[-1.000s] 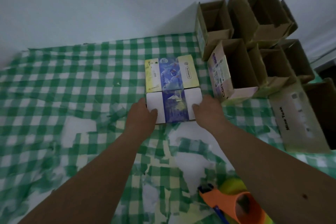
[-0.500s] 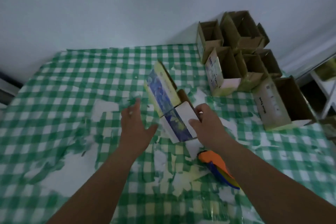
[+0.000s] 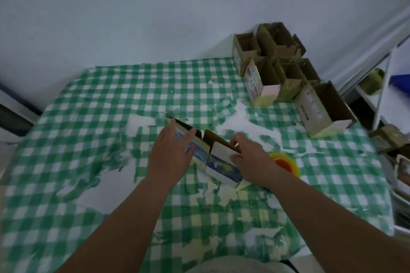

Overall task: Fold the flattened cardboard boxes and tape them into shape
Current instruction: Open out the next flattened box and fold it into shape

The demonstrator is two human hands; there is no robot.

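Note:
A small printed cardboard box (image 3: pixel 218 162), white, blue and yellow outside and brown inside, stands partly opened on the checked tablecloth (image 3: pixel 99 95) at the middle of the table. My left hand (image 3: pixel 172 150) grips its far yellow-and-blue side, thumb over the top edge. My right hand (image 3: pixel 248 157) pinches the white flap at the box's near right end. An orange and yellow tape dispenser (image 3: pixel 286 162) lies just right of my right hand, partly hidden by my wrist.
Several folded open boxes (image 3: pixel 277 66) stand clustered at the table's far right corner, the nearest one (image 3: pixel 321 111) marked with black lettering. A white shelf (image 3: pixel 381 86) and more cardboard (image 3: pixel 390 142) sit beyond the right edge. The tablecloth is torn in white patches.
The box was lying flat under both hands, then was lifted on edge and opened. My left hand has now closed on its far side. The camera view has pulled back.

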